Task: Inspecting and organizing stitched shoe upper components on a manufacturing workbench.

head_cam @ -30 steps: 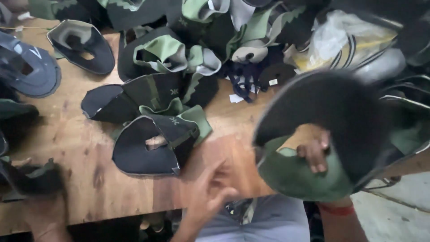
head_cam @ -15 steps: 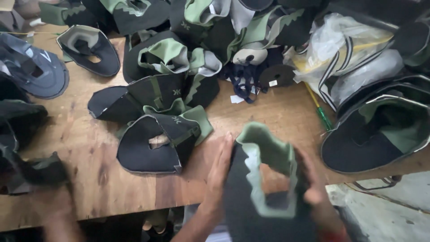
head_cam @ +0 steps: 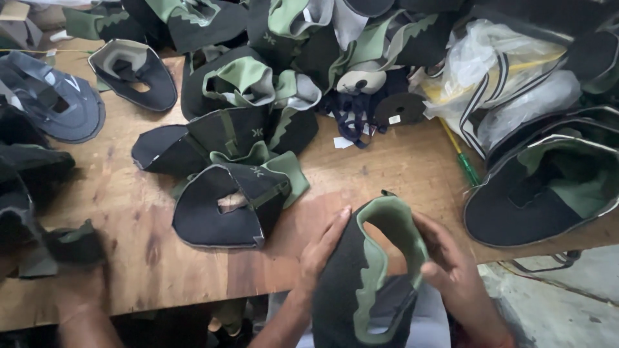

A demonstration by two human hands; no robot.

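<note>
My left hand [head_cam: 320, 248] lies flat and mostly open, fingers pressed against the black side of the shoe upper [head_cam: 367, 277]. My right hand [head_cam: 451, 261] curls loosely around the opposite edge, thumb on the green trim, so both hands hold the piece. I see it upright at the near edge of the wooden table [head_cam: 387, 167], just beside another black upper [head_cam: 222, 206] lying flat to its left.

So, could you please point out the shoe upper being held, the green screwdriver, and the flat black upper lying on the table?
held shoe upper [head_cam: 361, 283]: head view, on its black side panel.
green screwdriver [head_cam: 469, 169]: head view, on its green handle.
flat black upper [head_cam: 200, 216]: head view, on its black left part.
</note>
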